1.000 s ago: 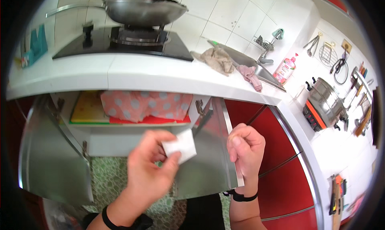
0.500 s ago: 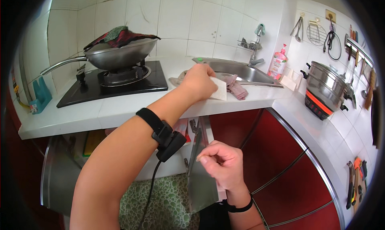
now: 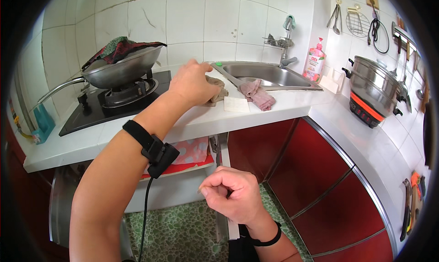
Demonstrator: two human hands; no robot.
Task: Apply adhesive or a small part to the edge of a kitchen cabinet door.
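My left hand is above the counter beside a crumpled beige cloth, fingers apart and bent, partly hidden behind its back. A white square piece lies on the counter to its right, next to a pink cloth. My right hand is lower, in front of the open cabinet, thumb and forefinger pinched together; anything between them is too small to name.
A steel wok topped with dark cloth sits on the black hob. Behind the cloths are a steel sink and pink bottle. A steamer pot stands right on a cooker. Red cabinet doors curve along the right.
My left hand has moved up to the counter, let go of the white piece there and shifted left of it. My right hand stays low, still pinched.
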